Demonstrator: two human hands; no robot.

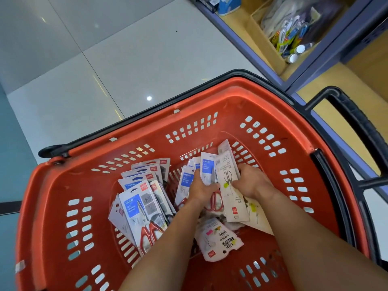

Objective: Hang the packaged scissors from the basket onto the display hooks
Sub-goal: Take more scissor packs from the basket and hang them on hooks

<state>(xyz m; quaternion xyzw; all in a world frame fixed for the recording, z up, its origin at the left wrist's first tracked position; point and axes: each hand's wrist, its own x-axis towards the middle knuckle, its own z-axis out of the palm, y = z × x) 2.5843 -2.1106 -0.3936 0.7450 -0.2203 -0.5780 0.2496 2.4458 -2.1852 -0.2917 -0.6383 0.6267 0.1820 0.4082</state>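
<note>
Inside the red basket (273, 106), both hands were closed on a bundle of packaged scissors (227, 181), the left hand (200, 189) and the right hand (252, 181) gripping its two sides, probably to gather several packs together for hanging
</note>
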